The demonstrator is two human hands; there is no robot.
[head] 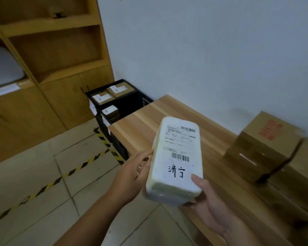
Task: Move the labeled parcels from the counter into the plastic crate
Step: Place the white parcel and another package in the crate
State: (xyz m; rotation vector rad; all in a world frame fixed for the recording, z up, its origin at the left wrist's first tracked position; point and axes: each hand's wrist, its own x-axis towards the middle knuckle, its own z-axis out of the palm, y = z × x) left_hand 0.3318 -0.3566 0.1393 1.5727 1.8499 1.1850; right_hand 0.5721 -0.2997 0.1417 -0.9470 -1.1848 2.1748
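While both hands hold it over the tabletop's [140,125] near edge, the white labelled parcel [176,157] faces label-up; the left hand [132,176] has its grip curled round the parcel's left side; the right hand [208,197] clasps the near corner, thumb on top; the black plastic crate [147,102] stands on the floor beyond the tabletop's far end, labelled boxes [120,88] inside; brown cartons [260,148] sit on the tabletop at right.

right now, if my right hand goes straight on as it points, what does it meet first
Probably the black crate, past the counter end; the right hand holds the white parcel, and depth is unclear.
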